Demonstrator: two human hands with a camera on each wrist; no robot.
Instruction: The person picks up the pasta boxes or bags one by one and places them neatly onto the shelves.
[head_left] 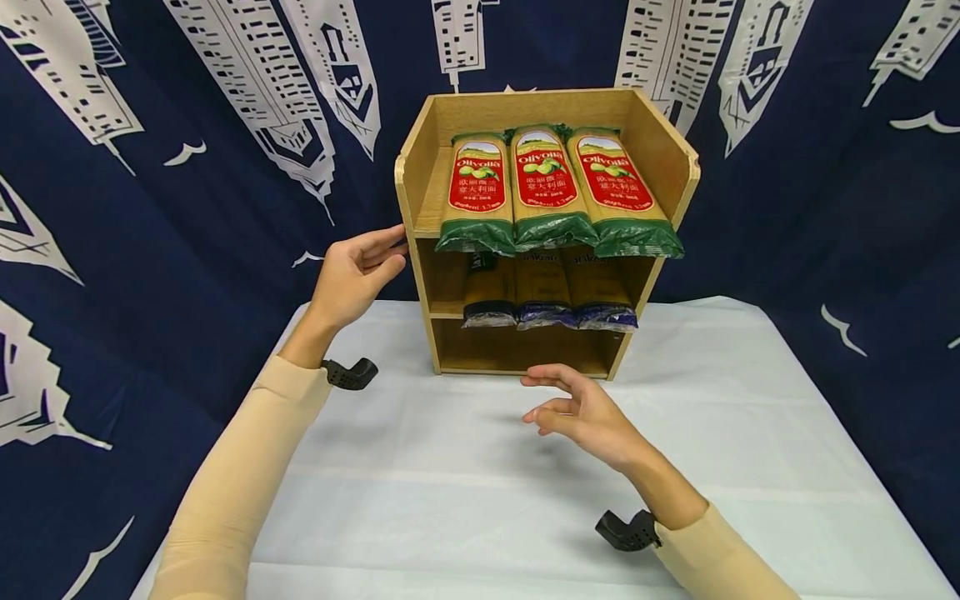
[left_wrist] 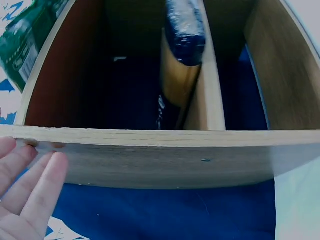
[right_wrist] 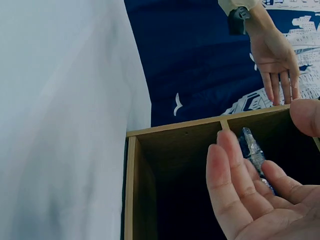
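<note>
A wooden shelf unit stands at the back of the table. Its top level carries three spaghetti packs with red labels and green ends: left, middle and right. Three packs with dark and purple ends, one at the centre, lie on the middle level, partly shaded. My left hand touches the unit's left side panel with its fingertips, fingers nearly straight. In front of the bottom level, my right hand hovers over the table, fingers loosely bent around nothing.
A white cloth covers the table. Behind and beside it hangs a dark blue curtain with white building prints. The green pack ends jut out past the top level's front edge. A black wrist camera sits on the left wrist.
</note>
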